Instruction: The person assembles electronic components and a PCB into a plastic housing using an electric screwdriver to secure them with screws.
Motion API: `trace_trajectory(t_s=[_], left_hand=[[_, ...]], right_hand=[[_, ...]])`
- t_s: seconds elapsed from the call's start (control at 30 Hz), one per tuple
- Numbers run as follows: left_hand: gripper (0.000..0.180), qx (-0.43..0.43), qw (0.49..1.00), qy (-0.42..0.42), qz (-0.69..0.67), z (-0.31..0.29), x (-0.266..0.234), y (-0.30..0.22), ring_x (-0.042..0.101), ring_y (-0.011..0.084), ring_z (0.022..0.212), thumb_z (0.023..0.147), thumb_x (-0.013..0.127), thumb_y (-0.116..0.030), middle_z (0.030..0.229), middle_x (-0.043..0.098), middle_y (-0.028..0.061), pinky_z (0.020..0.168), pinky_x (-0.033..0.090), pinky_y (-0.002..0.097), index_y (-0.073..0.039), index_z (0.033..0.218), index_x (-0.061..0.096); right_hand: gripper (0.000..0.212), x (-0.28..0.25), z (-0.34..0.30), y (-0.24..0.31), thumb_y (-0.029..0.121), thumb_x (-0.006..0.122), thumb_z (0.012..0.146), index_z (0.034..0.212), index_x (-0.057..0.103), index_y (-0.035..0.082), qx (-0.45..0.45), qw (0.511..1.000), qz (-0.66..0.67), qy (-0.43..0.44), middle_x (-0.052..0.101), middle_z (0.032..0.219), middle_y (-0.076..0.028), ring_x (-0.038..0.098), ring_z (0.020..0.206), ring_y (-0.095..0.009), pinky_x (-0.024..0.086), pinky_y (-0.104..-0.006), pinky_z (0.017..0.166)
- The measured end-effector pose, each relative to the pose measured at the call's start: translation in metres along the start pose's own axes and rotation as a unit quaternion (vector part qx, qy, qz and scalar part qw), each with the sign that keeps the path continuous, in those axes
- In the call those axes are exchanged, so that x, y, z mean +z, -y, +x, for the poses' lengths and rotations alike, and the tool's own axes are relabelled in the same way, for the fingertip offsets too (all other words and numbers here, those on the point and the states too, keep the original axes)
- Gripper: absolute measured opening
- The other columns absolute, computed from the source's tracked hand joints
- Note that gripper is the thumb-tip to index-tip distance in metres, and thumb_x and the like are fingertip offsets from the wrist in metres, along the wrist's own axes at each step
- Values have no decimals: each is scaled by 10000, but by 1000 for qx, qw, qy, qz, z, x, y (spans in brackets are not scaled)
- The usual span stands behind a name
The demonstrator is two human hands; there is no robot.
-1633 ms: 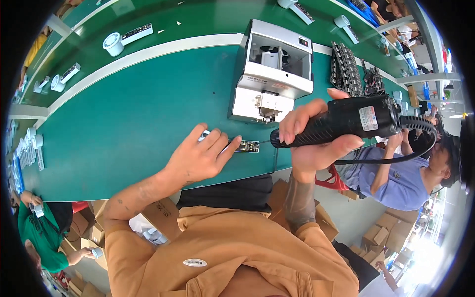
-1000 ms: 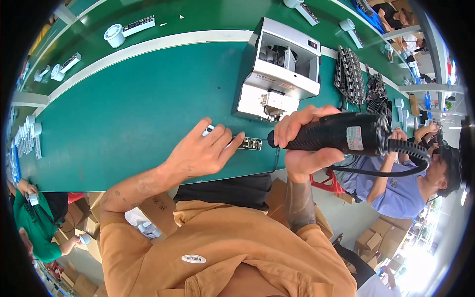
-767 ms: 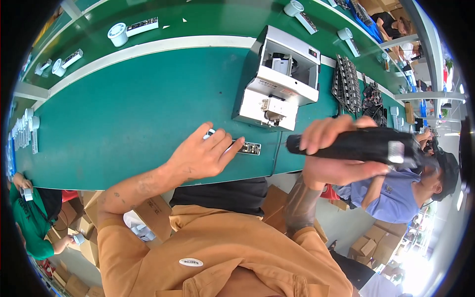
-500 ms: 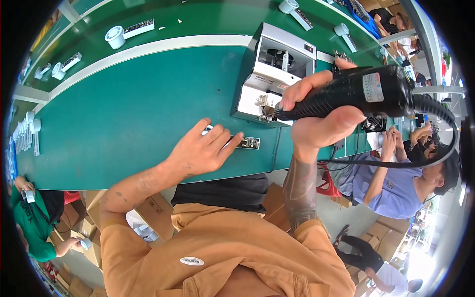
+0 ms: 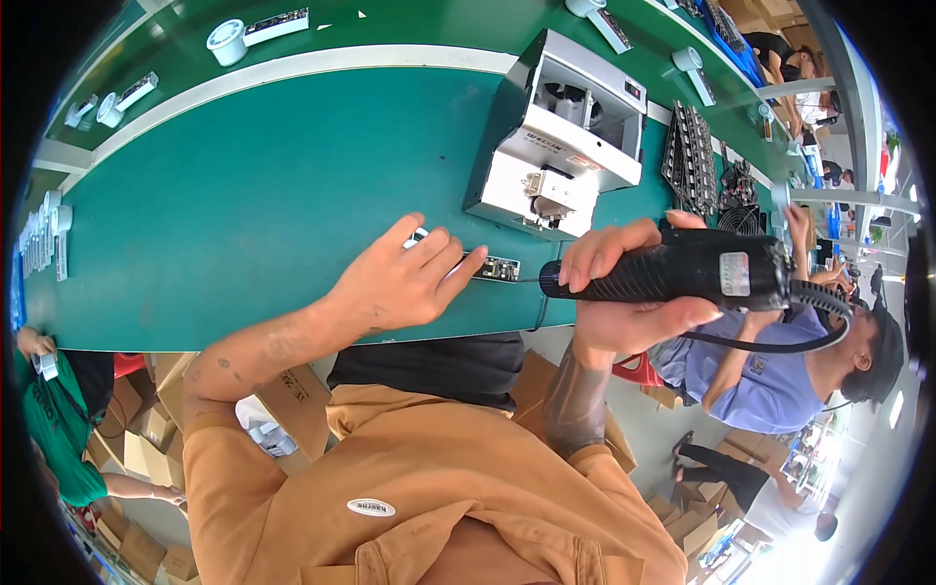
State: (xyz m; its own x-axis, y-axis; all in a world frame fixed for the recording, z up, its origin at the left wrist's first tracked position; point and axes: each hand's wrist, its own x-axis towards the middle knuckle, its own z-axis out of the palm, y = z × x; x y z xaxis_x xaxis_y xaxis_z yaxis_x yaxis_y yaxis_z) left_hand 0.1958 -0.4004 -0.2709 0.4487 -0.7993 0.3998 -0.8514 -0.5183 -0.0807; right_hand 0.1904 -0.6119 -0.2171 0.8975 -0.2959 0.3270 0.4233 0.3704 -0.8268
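From afar, I'm holding the board (image 5: 503, 268) over the bench (image 5: 273, 195) with my left hand (image 5: 395, 283), its long side running left-right; my right hand (image 5: 622, 327) is gripping the driver (image 5: 673, 270), pointing left at the board's right end.

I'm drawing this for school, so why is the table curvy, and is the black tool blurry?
Head view: the fisheye lens bends the green table's white strip into an arc; head view: the black tool looks fairly sharp, while glare whitens the lower right.

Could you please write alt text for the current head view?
A person's right hand points a black corded tool at a small circuit board that the left hand holds at a green table; a silver machine stands beyond.
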Motion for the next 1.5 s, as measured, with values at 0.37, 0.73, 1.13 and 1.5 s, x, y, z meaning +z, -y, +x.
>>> trace_trajectory(t_s=[0.37,0.73,1.13,1.5], left_hand=[[362,-6,1000,5,-10,-1,1,1,573,177,866,787,622,-126,931,616,45,840,482,398,-82,1139,696],[342,-2,1000,0,-21,3,4,5,575,176,832,776,633,-124,908,615,47,793,474,372,-77,1107,705],[357,5,1000,21,-23,5,8,5,561,185,856,777,616,-116,918,614,57,784,468,379,-58,1120,701],[627,-81,986,-59,-133,16,-10,25,584,232,962,713,775,-391,990,626,68,867,452,430,-53,1224,640]], right_hand=[[878,-3,-6,-4,827,336,863,1377,307,116,-52,998,15,20,486,662,-99,477,447,-192,429,-340,424],[843,-11,-11,-18,730,564,832,1251,362,27,-119,985,69,102,546,705,-144,522,481,-221,474,-344,435],[874,-13,13,15,850,364,835,1222,412,68,-72,991,106,27,510,636,-111,500,451,-222,455,-362,412],[890,31,65,-8,821,371,862,1223,390,8,-98,970,-224,-12,463,581,-86,446,395,-196,416,-326,389]])
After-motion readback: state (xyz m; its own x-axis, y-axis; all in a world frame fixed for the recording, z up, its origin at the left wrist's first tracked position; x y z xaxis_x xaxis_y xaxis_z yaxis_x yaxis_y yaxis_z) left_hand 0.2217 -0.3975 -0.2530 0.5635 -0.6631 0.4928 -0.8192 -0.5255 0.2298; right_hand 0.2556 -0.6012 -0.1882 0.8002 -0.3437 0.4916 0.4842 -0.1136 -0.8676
